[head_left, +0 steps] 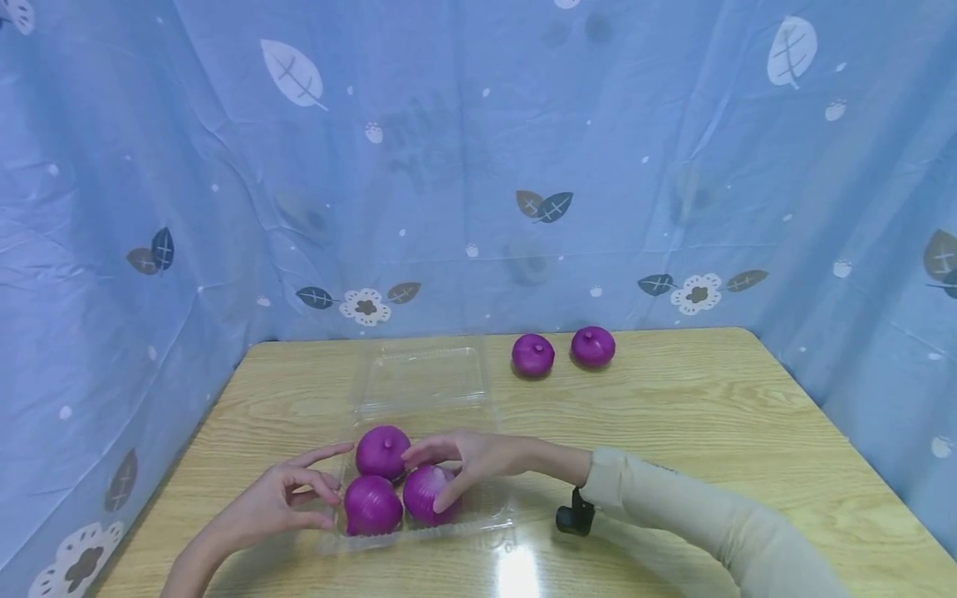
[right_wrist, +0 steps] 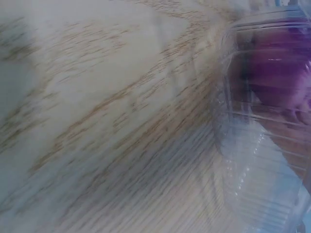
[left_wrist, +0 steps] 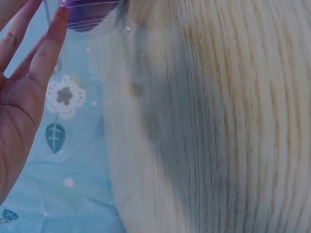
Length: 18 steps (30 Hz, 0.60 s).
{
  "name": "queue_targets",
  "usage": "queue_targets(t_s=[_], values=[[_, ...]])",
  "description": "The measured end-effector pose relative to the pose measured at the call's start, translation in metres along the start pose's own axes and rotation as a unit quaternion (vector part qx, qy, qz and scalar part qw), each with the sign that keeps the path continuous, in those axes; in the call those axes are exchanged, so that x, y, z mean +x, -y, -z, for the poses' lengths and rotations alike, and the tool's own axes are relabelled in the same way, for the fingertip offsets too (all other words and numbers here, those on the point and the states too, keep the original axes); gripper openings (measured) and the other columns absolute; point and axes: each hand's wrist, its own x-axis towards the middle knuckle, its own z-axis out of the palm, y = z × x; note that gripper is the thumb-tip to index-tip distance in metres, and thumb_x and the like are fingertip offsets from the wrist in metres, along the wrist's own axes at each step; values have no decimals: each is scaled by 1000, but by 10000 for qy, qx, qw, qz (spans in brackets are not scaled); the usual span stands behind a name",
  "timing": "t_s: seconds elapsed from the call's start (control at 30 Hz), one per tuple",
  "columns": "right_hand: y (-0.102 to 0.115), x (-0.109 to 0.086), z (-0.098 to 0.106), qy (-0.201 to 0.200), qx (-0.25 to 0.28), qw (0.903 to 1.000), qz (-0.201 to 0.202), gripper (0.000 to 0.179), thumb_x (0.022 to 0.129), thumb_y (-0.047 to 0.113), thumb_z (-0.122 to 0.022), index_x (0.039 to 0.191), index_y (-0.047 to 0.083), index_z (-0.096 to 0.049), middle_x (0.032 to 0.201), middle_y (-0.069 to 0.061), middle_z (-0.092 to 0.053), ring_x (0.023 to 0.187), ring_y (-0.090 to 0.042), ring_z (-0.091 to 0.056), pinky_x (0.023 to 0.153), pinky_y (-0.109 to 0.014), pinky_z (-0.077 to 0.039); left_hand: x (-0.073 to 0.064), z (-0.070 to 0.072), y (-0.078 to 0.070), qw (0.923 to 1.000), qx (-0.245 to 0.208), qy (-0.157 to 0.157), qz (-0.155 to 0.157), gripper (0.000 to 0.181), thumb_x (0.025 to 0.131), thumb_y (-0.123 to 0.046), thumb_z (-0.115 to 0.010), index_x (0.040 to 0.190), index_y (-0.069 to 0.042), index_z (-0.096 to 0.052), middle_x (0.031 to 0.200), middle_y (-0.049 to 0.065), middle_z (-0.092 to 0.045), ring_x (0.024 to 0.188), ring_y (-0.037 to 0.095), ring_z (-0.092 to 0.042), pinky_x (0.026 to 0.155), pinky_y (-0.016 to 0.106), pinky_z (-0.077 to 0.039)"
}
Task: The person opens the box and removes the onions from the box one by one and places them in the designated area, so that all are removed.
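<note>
A clear plastic clamshell container [head_left: 486, 508] lies on the table with its lid [head_left: 426, 374] folded back. Inside are three purple onions: one at the back [head_left: 382, 451], one at the front left [head_left: 372, 505], and one at the front right [head_left: 422, 492]. My right hand [head_left: 478, 457] reaches in from the right and grips the front right onion between thumb and fingers. Along the container's left wall is my left hand [head_left: 272, 502], fingers loosely bent with fingertips right at the wall. The left wrist view shows its extended fingers [left_wrist: 46, 56] beside the plastic.
Two more purple onions, one [head_left: 533, 355] left of the other [head_left: 593, 346], sit at the table's back edge. A black wrist camera [head_left: 574, 517] hangs under the right sleeve. Blue patterned cloth [head_left: 463, 166] surrounds the wooden table [head_left: 673, 415] at the back and sides.
</note>
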Motion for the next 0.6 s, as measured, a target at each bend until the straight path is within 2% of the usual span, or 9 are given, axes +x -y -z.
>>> queue_targets(t_s=[0.13, 0.23, 0.37, 0.47, 0.53, 0.6], values=[[-2, 2, -3, -39, -227, 9994, -239, 73, 79, 13, -77, 143, 14, -40, 140, 2, -48, 131, -6, -38, 112, -30, -30, 0, -1, 0, 10000, -20, 4, -43, 15, 80, 1, -73, 94, -3, -70, 149, -1, -37, 105, 15, -58, 95, 21, -48], [-3, 3, -4, -73, -260, 9990, -345, 75, 77, 11, -79, 142, 14, -41, 135, 5, -51, 126, -6, -43, 107, -28, -36, -1, -1, 0, 10000, 28, -34, -2, 14, 80, 0, -74, 93, -3, -70, 150, 1, -37, 105, 15, -57, 95, 21, -48], [-3, 4, -6, -112, -31, 9989, -462, 67, 75, 4, -80, 131, 12, -46, 120, 7, -57, 112, -5, -53, 95, -22, -45, -2, -2, -1, 9994, 186, -160, 228, 13, 79, -4, -75, 91, -4, -71, 148, 14, -37, 106, 15, -57, 94, 21, -49], [-3, 3, -8, -208, 17, 9989, -412, 58, 73, 0, -81, 121, 12, -49, 112, 8, -59, 105, -4, -56, 90, -20, -48, -2, -3, -3, 9986, 297, -220, 365, 12, 79, -6, -76, 90, -5, -71, 146, 22, -35, 106, 15, -58, 93, 20, -49], [-2, 2, -8, -276, -85, 9991, -326, 56, 71, 1, -82, 118, 11, -52, 111, 8, -59, 102, -4, -57, 88, -21, -50, -2, -3, -3, 9986, 339, -213, 348, 11, 80, -5, -76, 90, -5, -71, 146, 22, -36, 106, 14, -58, 92, 21, -50], [0, 1, -7, -340, -322, 9988, -125, 58, 71, 3, -82, 122, 11, -55, 113, 8, -59, 102, -4, -58, 87, -22, -51, -2, -4, -3, 9989, 362, -177, 258, 11, 80, -4, -75, 90, -5, -71, 146, 16, -38, 106, 14, -57, 91, 21, -50]])
